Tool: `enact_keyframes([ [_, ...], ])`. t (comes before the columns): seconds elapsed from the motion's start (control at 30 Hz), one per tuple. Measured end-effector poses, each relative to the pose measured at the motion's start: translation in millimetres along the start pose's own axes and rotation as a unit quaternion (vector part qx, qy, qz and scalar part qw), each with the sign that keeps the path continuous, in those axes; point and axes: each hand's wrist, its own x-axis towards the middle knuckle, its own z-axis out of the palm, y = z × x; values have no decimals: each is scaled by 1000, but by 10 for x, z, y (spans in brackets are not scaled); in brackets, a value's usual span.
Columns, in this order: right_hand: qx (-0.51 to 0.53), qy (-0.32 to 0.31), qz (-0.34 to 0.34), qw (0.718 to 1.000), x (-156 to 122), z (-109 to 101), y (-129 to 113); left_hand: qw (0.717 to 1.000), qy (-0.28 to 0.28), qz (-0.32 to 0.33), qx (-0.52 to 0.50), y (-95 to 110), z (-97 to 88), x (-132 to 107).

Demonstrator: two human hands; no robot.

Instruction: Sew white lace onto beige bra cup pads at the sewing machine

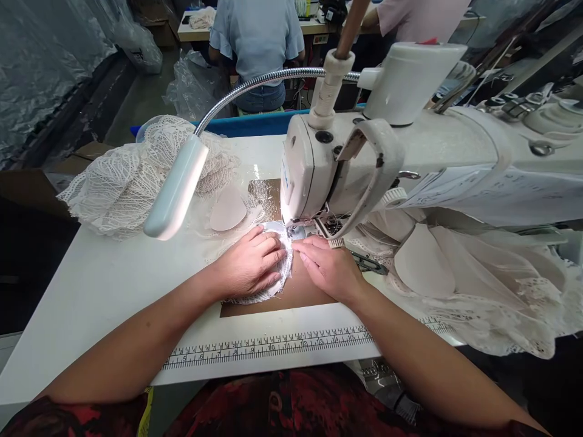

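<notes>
A rounded white lace-edged fabric piece (285, 267) lies on the brown mat (314, 290), its upper edge by the needle of the sewing machine (306, 176). My left hand (248, 262) rests flat on this piece, fingers stretched over it. On the other side, my right hand (330, 267) has its fingers drawn together, the tips at the piece's right edge close to the presser foot (298, 232). Both palms face down. The machine head and my fingers hide part of the stitching spot.
White lace (118, 182) is heaped at the left, with a smooth pale cup (228, 207) beside it. More cups and lace (426, 261) lie at the right, near small scissors (368, 264). A lamp (177, 188) hangs over the table. A person (257, 45) sits beyond.
</notes>
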Motion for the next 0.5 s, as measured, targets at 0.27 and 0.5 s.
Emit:
enact_keyframes([
  [0.27, -46, 4, -48, 998, -9, 60, -12, 1000, 9, -9, -11, -32, 23, -16],
  [0.5, -77, -16, -10, 997, 38, 70, -41, 999, 13, -43, -16, -60, 45, 14],
])
